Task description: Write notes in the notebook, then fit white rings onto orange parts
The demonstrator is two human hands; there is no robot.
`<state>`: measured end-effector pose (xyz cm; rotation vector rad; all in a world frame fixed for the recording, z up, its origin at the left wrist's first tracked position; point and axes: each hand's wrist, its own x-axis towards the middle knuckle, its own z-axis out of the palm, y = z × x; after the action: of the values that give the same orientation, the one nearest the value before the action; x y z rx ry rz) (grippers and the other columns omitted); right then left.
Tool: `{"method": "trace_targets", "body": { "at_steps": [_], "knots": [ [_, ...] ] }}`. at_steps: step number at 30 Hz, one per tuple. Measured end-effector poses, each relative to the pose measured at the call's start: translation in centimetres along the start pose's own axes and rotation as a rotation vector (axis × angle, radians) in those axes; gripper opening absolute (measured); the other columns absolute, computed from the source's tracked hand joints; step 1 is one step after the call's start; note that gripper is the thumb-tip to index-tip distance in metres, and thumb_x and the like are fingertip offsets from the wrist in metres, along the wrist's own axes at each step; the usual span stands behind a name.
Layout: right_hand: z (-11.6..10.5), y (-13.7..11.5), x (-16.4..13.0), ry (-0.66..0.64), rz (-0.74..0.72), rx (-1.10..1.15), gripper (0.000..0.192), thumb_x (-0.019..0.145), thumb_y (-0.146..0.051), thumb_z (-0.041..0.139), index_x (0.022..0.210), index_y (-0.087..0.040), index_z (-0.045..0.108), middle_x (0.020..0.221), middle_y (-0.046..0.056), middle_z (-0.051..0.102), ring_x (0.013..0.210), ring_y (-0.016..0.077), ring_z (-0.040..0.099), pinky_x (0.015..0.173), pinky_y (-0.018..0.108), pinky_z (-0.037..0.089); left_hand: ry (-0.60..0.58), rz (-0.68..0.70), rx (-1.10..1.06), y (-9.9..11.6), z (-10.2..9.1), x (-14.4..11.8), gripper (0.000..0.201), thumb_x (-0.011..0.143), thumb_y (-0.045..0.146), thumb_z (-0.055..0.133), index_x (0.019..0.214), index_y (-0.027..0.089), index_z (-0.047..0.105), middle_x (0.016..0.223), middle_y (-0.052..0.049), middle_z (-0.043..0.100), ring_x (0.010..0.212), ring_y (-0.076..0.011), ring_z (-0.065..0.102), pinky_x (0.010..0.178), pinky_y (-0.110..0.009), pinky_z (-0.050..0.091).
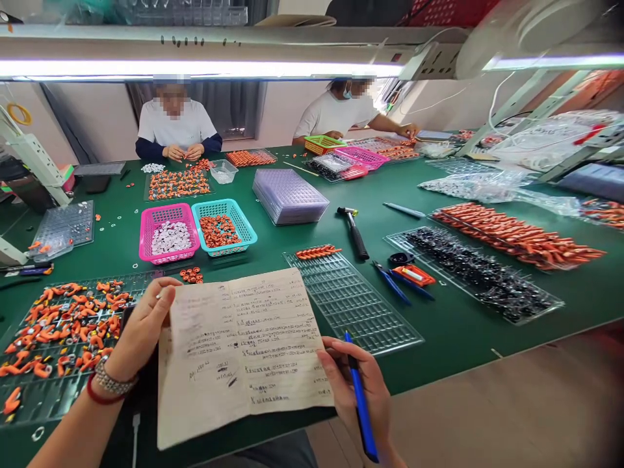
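"Clock's centred on the notebook. Nearest first: hands?"

"Right hand (pixel 358 374), 3 o'clock: fingers wrapped round a blue pen (pixel 361 406), thumb at the notebook (pixel 207 396)'s right edge. Left hand (pixel 143 322), 10 o'clock: clamped on its upper left edge."

"Notebook where?"

"Spread over the near edge of the green table (pixel 463 338), handwriting facing the wearer. Can't tell if it rests on anything."

"Risks?"

"Right hand has two jobs, so a loosened thumb could drop that side or let the pen slip. Pen tip's by the page; a twist might leave a stray mark, if uncapped. Can't tell."

"Around it?"

"Parts tray (pixel 53 398) at 9, loose orange pieces; a swinging left elbow could scatter them. Grid tray (pixel 370 312) at 2, pliers (pixel 397 289) just past it, hammer (pixel 358 244) beyond."

"Farther?"

"Pink basket (pixel 146 237) at 11, blue basket (pixel 251 237) about 12, loaded; a hard bump could spill either. Farthest, co-workers at 11 and 1, hands on small parts."
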<state>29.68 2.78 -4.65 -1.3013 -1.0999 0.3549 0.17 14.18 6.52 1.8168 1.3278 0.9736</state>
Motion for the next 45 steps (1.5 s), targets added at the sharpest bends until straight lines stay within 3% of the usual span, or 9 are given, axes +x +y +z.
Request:
{"method": "trace_targets", "body": {
  "at_steps": [3,5,10,14,17,21,29,41,45],
  "knots": [
    [0.1,0.1,0.0,-0.01,0.007,0.019,0.016,0.084,-0.025,0.069,0.099,-0.022,0.063,0.096,0.009,0.073,0.068,0.0196,0.07,0.054,0.029,0.06,-0.38,-0.154,-0.397,1.6,2.1,-1.8,0.064,0.095,0.065,0.006,0.121,0.023,0.047,0.101,-0.011,0.071,0.072,-0.0247,0.073,0.065,-0.041,0.056],
    [0.2,0.2,-0.1,-0.007,0.031,0.054,0.016,0.085,-0.025,0.068,0.099,-0.022,0.062,0.097,0.01,0.073,0.063,0.0184,0.07,0.049,0.027,0.058,-0.573,-0.197,-0.535,2.6,3.7,-3.5,0.056,0.095,0.065,0.018,0.118,0.023,0.047,0.103,-0.009,0.067,0.081,-0.0241,0.072,0.083,-0.047,0.053],
    [0.4,0.0,-0.2,-0.004,0.074,0.091,0.016,0.084,-0.025,0.069,0.099,-0.023,0.062,0.097,0.009,0.073,0.059,0.0171,0.07,0.046,0.025,0.058,-0.594,0.028,0.155,4.0,6.6,-6.7,0.016,0.092,0.028,0.055,0.105,0.021,0.059,0.115,-0.011,0.063,0.109,-0.0274,0.06,0.095,-0.045,0.049],
    [0.3,0.1,0.0,-0.003,0.114,0.174,0.017,0.083,-0.029,0.071,0.098,-0.024,0.066,0.095,0.008,0.075,0.056,0.0169,0.069,0.044,0.024,0.057,-0.82,0.229,0.396,2.9,8.0,-7.1,0.063,0.08,0.035,0.075,0.136,0.018,0.052,0.151,-0.018,0.044,0.14,-0.0398,0.035,0.112,-0.056,0.034],
    [0.0,0.5,0.0,-0.002,0.139,0.228,0.019,0.079,-0.033,0.074,0.095,-0.024,0.069,0.097,0.009,0.076,0.06,0.0194,0.071,0.05,0.028,0.059,-0.956,0.398,0.492,1.1,9.1,-7.3,0.079,0.076,0.034,0.079,0.145,0.02,0.043,0.155,-0.016,0.035,0.142,-0.0444,0.024,0.111,-0.063,0.029],
    [-0.3,1.1,0.0,-0.023,0.191,0.252,0.02,0.078,-0.035,0.075,0.095,-0.024,0.071,0.098,0.01,0.076,0.065,0.0223,0.072,0.053,0.031,0.059,-0.953,0.512,0.59,-0.1,9.9,-7.7,0.084,0.074,0.033,0.082,0.146,0.021,0.041,0.155,-0.017,0.029,0.14,-0.0444,0.025,0.108,-0.063,0.032],
    [-0.6,1.7,0.2,-0.092,0.01,0.174,0.02,0.082,-0.028,0.072,0.102,-0.028,0.075,0.099,0.007,0.074,0.083,0.0243,0.071,0.062,0.03,0.059,-0.942,0.615,0.754,0.0,9.9,-7.5,0.072,0.083,0.021,0.073,0.147,0.023,0.04,0.155,-0.012,0.024,0.139,-0.0401,0.027,0.107,-0.057,0.038],
    [-0.5,1.1,0.6,-0.13,-0.068,0.121,0.018,0.08,-0.012,0.068,0.086,-0.029,0.071,0.102,0.004,0.069,0.088,0.0214,0.068,0.062,0.026,0.057,-0.968,0.499,0.644,0.5,9.7,-7.0,0.08,0.075,0.035,0.08,0.145,0.024,0.042,0.154,-0.011,0.026,0.139,-0.0407,0.026,0.109,-0.061,0.032],
    [-0.3,0.8,0.6,-0.131,-0.077,0.126,0.016,0.082,-0.013,0.068,0.087,-0.028,0.068,0.102,0.004,0.068,0.088,0.0214,0.068,0.062,0.026,0.056,-0.856,0.469,0.599,1.0,7.5,-5.9,0.079,0.071,0.04,0.082,0.142,0.031,0.047,0.153,-0.008,0.034,0.138,-0.0383,0.035,0.109,-0.059,0.036]
  ]
}}
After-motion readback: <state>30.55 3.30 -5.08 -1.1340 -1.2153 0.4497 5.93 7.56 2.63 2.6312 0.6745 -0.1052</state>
